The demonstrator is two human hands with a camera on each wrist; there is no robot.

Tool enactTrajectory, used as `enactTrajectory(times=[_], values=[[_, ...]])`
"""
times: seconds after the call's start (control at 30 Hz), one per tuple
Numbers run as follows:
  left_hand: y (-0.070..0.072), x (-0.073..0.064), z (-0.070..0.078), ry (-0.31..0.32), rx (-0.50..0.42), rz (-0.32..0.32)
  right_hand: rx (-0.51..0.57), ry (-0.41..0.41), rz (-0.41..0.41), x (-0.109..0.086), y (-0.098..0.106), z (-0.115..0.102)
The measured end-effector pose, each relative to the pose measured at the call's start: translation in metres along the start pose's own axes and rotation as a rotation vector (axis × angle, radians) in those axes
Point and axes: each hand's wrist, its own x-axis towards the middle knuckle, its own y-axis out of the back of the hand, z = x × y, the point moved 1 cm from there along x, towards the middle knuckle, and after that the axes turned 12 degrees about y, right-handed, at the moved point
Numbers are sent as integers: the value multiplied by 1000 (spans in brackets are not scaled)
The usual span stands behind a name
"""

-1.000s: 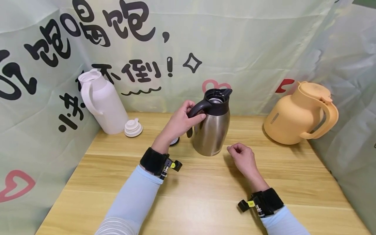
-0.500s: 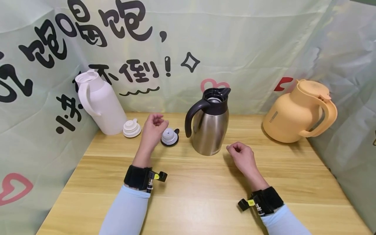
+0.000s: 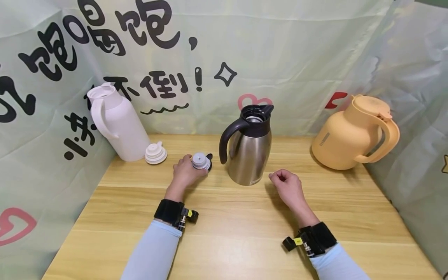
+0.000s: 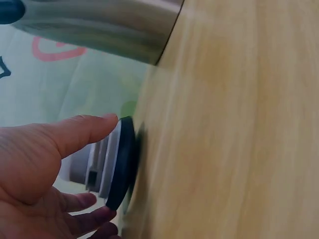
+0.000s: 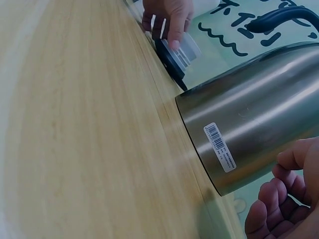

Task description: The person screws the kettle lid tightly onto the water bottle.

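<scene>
My left hand (image 3: 184, 172) pinches a lid (image 3: 200, 160), a white stopper with a black rim, lying upside down by the steel jug. In the left wrist view, the thumb (image 4: 89, 132) is on one side of the black rim and fingertips are on the other; a narrow shadow lies between rim and tabletop. The steel vacuum jug (image 3: 250, 157), with black handle and spout, stands upright and lidless in the middle. Its body also fills much of the right wrist view. My right hand (image 3: 288, 189), fingers loosely curled, holds nothing and stays near the jug's base.
A white jug (image 3: 120, 126) without its lid stands at the back left, a white lid (image 3: 155, 153) beside it. At the back right is a yellow lidded jug (image 3: 346, 136). Printed cloth (image 3: 297, 58) walls the wooden table (image 3: 238, 233) on the back and sides.
My left hand has let go of the steel jug's handle, moved left and come down onto the black-rimmed lid, which it now pinches. The right hand stays where it was.
</scene>
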Motion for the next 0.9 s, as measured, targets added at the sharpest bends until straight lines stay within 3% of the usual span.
enactTrajectory(times=[0.3,0.5,0.77,0.9], values=[[-10,0,5,-25,56,68,1,-7,-3,-1,0,-1],[-8,0,3,-103,109,72,9,-2,-1,-1,0,-2],[0,0,-3,-106,128,17,15,8,5,-2,0,-3],[8,-6,-6,-92,120,-60,16,13,-5,-2,0,-5]])
